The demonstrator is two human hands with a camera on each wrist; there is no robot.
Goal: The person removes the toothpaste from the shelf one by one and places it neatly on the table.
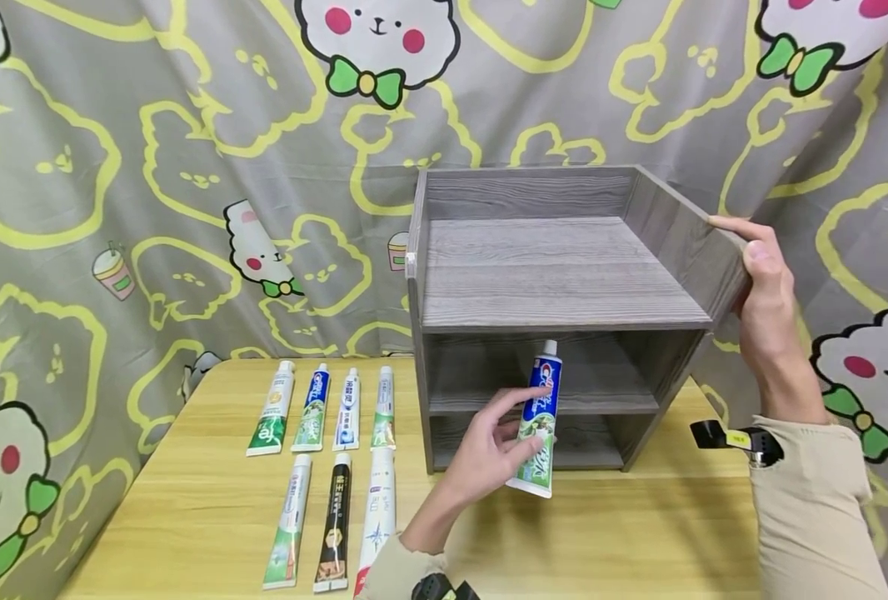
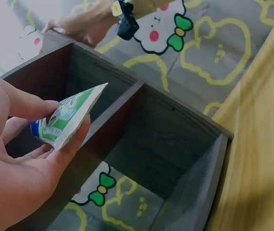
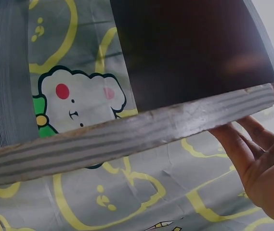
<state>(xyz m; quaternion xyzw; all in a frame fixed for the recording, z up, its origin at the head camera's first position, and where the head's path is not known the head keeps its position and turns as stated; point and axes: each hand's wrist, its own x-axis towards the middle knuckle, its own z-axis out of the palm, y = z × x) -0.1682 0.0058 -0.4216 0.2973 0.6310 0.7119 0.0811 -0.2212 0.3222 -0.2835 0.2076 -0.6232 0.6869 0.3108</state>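
My left hand pinches a blue and green toothpaste tube by its lower half, thumb on one side and fingers on the other. Cap end up, the tube is in front of the middle compartment of a grey wood-grain shelf. From the left wrist view, the tube's flat crimped end points back toward the camera, and its cap is hidden. At the shelf's upper right, my right hand grips the side panel's edge. In the right wrist view, its fingers touch that panel.
Left of the shelf, several toothpaste tubes lie in two rows on the wooden table. Among them are a black tube and a white tube, partly behind my left sleeve. A patterned curtain hangs behind the shelf.
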